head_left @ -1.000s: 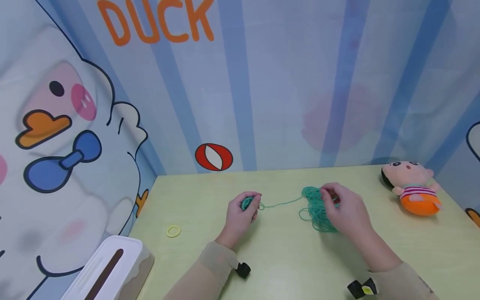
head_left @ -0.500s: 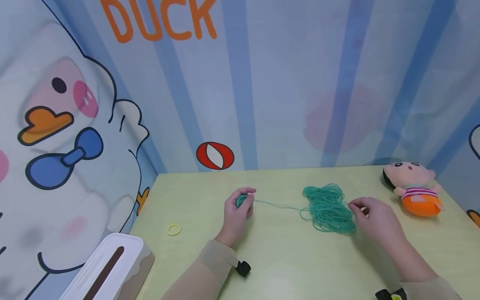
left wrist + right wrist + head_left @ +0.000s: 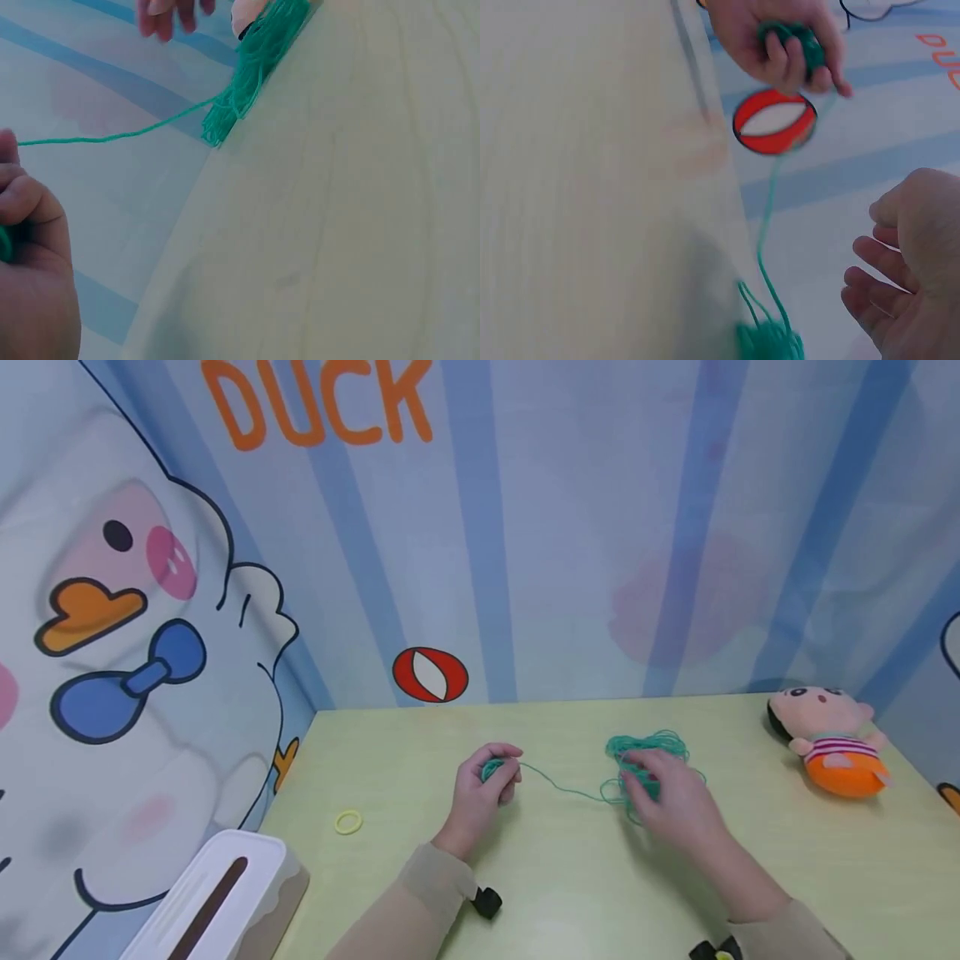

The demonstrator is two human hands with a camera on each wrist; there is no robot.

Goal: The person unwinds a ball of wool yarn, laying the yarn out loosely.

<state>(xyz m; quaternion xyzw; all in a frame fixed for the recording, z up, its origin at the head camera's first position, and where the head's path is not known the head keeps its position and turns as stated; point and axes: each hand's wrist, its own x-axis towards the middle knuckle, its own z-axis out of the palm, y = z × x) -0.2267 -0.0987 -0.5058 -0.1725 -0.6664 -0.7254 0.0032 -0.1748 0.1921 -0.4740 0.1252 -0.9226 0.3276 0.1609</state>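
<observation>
My left hand [image 3: 474, 802] grips a small ball of green yarn [image 3: 491, 768]; in the right wrist view its fingers curl round this ball [image 3: 810, 51]. From there a slack strand [image 3: 573, 791] runs right to a loose heap of green yarn [image 3: 647, 745] on the table. Over that heap is my right hand [image 3: 678, 797], hiding part of it in the head view. The right wrist view shows its fingers [image 3: 885, 262] loosely bent with nothing between them, apart from the strand. In the left wrist view they hang beside the heap [image 3: 259, 71].
A yellow ring [image 3: 347, 822] lies left of my left hand on the pale table [image 3: 555, 877]. A white lidded box with a slot [image 3: 255, 868] stands at the front left. At the right rear lies a doll in orange shorts [image 3: 836, 743]. A duck-print cloth backs the table.
My right hand first drew right from the yarn heap, pinching at its edge, then came back left over it. The strand now sags more. My left hand keeps the ball with only slight movement.
</observation>
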